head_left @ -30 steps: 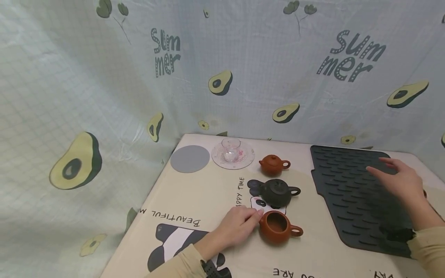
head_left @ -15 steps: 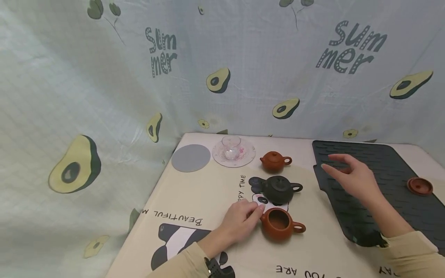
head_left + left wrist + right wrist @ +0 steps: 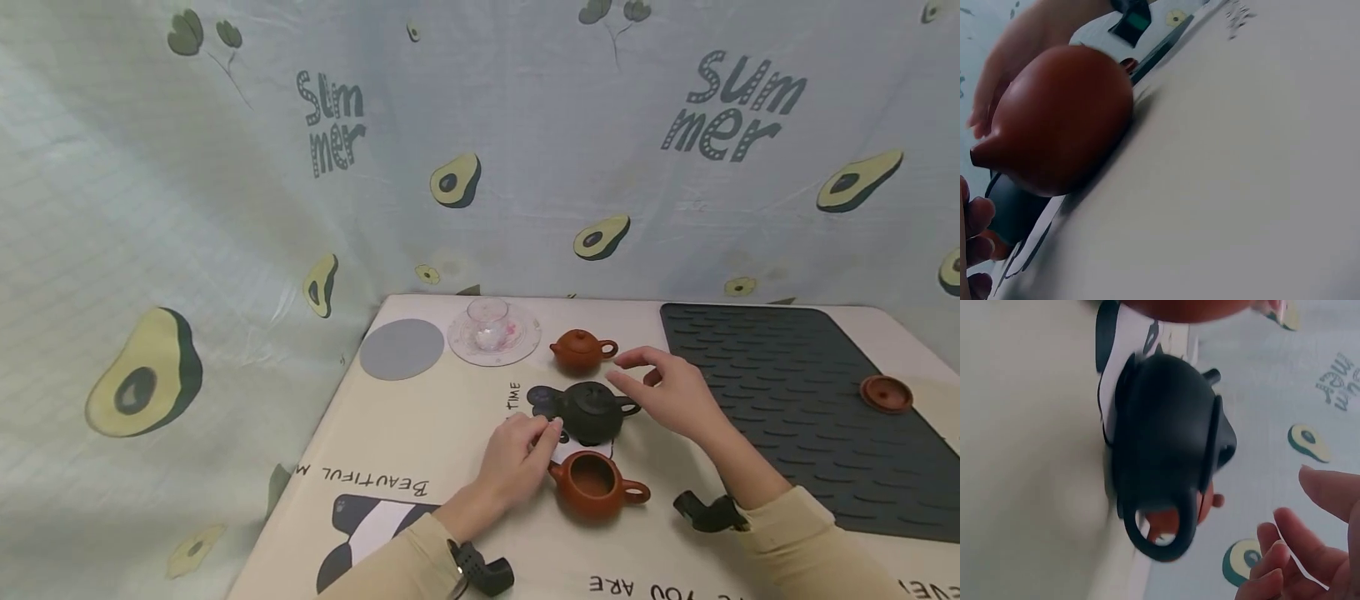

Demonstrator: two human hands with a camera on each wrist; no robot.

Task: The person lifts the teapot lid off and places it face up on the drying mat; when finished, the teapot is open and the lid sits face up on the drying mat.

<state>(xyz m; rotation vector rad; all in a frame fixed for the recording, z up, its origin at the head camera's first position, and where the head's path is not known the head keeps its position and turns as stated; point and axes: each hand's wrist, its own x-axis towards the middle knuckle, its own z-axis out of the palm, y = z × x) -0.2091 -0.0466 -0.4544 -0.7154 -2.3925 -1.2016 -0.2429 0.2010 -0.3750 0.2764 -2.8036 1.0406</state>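
In the head view a lidless red-brown clay teapot (image 3: 592,487) stands nearest, handle to the right. My left hand (image 3: 517,458) is beside its spout, fingers loosely curled and holding nothing; the left wrist view shows the fingers (image 3: 980,247) below the spout tip. Behind that pot stands a black teapot (image 3: 591,414) with its lid on. Over its handle side hovers my right hand (image 3: 671,393), thumb and fingers spread. The right wrist view has a gap between the fingers (image 3: 1300,534) and the black lid (image 3: 1227,440). Farther back sits a smaller lidded red-brown teapot (image 3: 579,352).
A dark ridged mat (image 3: 795,433) covers the table's right side, with a round red-brown lid (image 3: 887,393) on it. At the back left are a grey disc (image 3: 402,349) and a patterned plate (image 3: 525,343) bearing a clear glass cup (image 3: 487,321). A printed curtain (image 3: 525,108) hangs behind.
My right hand has swept left from above the mat to the black teapot, its fingers still spread. My left hand has risen slightly from the nearest teapot's spout. The teapots stay put.
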